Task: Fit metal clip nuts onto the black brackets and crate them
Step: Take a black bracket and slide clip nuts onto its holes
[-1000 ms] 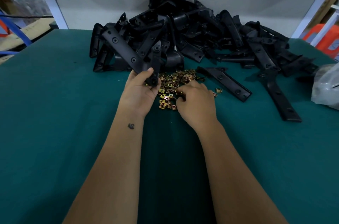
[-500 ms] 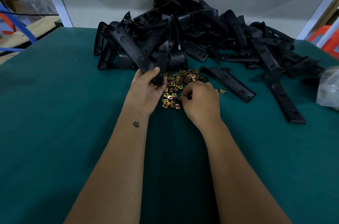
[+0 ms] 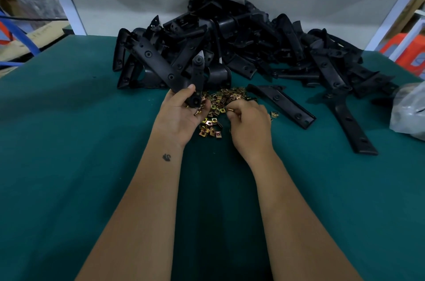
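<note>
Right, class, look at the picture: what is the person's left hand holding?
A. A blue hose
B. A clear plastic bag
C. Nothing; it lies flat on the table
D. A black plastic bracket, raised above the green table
D: the left hand grips the lower end of a black plastic bracket, which stands up above the small brass-coloured metal clip nuts on the green table.

The right hand [image 3: 249, 123] hides its curled fingers' tips; the grey bag [image 3: 408, 112] runs off frame.

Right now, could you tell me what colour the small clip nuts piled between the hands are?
The clip nuts are a brassy gold, seen best in the head view.
</note>
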A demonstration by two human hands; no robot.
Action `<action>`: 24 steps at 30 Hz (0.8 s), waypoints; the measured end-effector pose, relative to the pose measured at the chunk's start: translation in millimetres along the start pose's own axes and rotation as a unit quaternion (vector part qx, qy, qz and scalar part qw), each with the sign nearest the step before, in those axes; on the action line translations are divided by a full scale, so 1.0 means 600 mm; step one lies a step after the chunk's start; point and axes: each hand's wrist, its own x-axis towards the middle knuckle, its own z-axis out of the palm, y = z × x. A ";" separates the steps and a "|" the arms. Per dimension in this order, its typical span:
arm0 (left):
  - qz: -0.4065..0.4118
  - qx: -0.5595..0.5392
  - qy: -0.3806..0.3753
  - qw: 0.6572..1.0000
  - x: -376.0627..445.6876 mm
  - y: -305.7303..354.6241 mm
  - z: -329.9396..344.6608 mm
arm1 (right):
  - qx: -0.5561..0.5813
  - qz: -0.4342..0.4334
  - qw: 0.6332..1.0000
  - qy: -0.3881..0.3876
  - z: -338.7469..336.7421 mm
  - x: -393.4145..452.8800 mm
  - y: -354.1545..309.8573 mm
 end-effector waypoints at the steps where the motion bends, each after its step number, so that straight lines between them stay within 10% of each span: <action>1: -0.002 -0.001 0.001 1.000 -0.001 0.000 0.000 | 0.049 0.009 0.999 0.010 -0.001 -0.001 -0.001; 7: -0.004 0.031 0.015 0.999 -0.003 -0.004 0.009 | 0.301 0.103 0.946 0.066 -0.022 -0.003 -0.008; 24: 0.040 0.085 0.003 0.996 -0.008 -0.046 0.043 | 0.513 0.151 0.844 0.024 -0.035 0.004 -0.015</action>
